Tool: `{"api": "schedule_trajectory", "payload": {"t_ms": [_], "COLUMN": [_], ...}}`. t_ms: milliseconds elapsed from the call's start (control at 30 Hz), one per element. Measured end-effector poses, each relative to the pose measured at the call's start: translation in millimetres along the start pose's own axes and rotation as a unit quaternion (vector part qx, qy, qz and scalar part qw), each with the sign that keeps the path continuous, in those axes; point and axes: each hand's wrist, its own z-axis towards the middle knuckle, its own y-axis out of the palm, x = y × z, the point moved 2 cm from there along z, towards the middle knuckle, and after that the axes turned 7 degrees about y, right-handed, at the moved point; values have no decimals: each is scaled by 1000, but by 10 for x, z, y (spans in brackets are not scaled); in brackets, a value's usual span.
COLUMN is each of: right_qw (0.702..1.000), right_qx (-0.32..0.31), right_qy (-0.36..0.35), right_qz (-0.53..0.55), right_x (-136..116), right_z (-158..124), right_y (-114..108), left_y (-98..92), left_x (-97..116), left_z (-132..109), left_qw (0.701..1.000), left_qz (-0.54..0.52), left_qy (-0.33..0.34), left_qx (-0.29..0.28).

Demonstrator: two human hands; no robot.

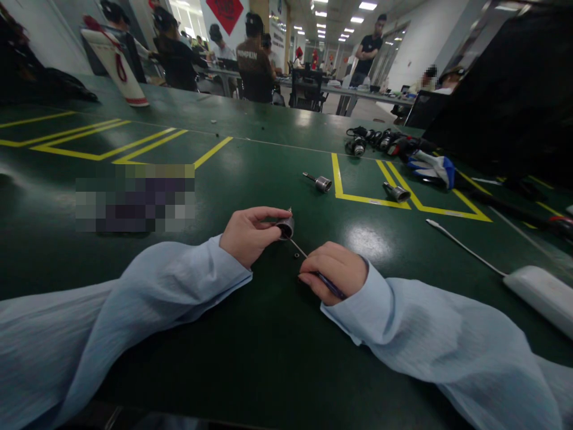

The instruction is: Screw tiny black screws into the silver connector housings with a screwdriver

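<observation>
My left hand is closed round a small silver metal cylinder, pinching it just above the green table. My right hand is closed on a thin screwdriver with a dark handle. Its thin shaft runs up and left, and its tip meets the cylinder. A tiny dark part, perhaps a nut, lies on the table between my hands. Both arms wear light blue sleeves.
Two more silver cylinders lie beyond, by yellow floor-style markings. Black gear and a blue-white glove sit at the right rear. A white box with a cable lies right. Several people work at far tables.
</observation>
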Motion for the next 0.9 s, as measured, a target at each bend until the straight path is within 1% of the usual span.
{"api": "schedule_trajectory", "payload": {"t_ms": [133,233,300,367,400,433,467,567,633,667,800,900], "right_qw": [1000,1000,999,993,985,976,963,929,917,915,920,922], "right_qx": [-3,7,22,28,38,12,8,6,12,14,24,13], "right_qy": [8,4,9,26,45,61,83,157,184,184,155,165], "right_qz": [-4,5,36,108,161,211,256,337,354,358,359,351], "right_x": [-18,-57,-83,-84,-67,-46,-14,91,130,134,106,103], "right_z": [3,4,-1,-14,-22,-29,-37,-54,-55,-52,-30,-24], "right_y": [19,-22,-108,-221,-277,-310,-337,-334,-296,-278,-258,-259], "left_y": [5,8,4,-3,-8,-11,-15,-20,-21,-22,-22,-14], "left_x": [3,10,16,21,25,29,34,57,73,79,98,109], "left_z": [-6,-26,-47,-75,-91,-110,-131,-194,-227,-238,-254,-257], "left_qw": [1000,1000,999,999,999,999,999,999,998,997,996,996], "left_qz": [14,26,35,38,38,37,37,39,50,59,83,82], "left_qy": [0,-2,2,8,10,12,12,21,29,32,31,26], "left_qx": [0,3,4,1,-1,-2,-3,-7,-17,-22,-24,-20]}}
